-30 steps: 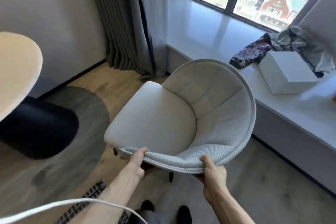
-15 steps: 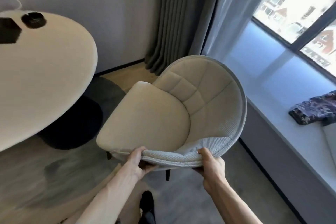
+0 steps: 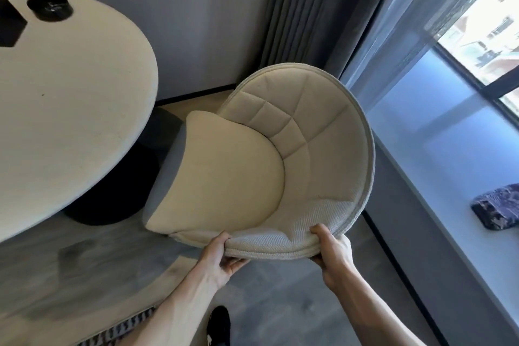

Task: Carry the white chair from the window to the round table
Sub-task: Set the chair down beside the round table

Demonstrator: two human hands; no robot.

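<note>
The white chair (image 3: 238, 177), a padded tub seat with a curved quilted back, fills the middle of the view. Its legs are hidden under the seat. My left hand (image 3: 220, 257) grips the near rim of the backrest from below, thumb on top. My right hand (image 3: 332, 253) grips the same rim a little to the right. The round table (image 3: 64, 87), cream-topped on a black pedestal base (image 3: 123, 194), stands to the left. The front of the chair seat is close to the table's right edge.
A black round dish (image 3: 50, 7) and a black hexagonal object (image 3: 8, 26) sit on the table. Grey curtains (image 3: 306, 8) hang behind the chair. The window ledge (image 3: 438, 154) runs along the right with a patterned cloth (image 3: 498, 209) on it. My black shoe (image 3: 219, 323) is below.
The chair, held in both hands, has swung left from the window ledge toward the table. The table now fills the left side; the white box on the ledge has left view.
</note>
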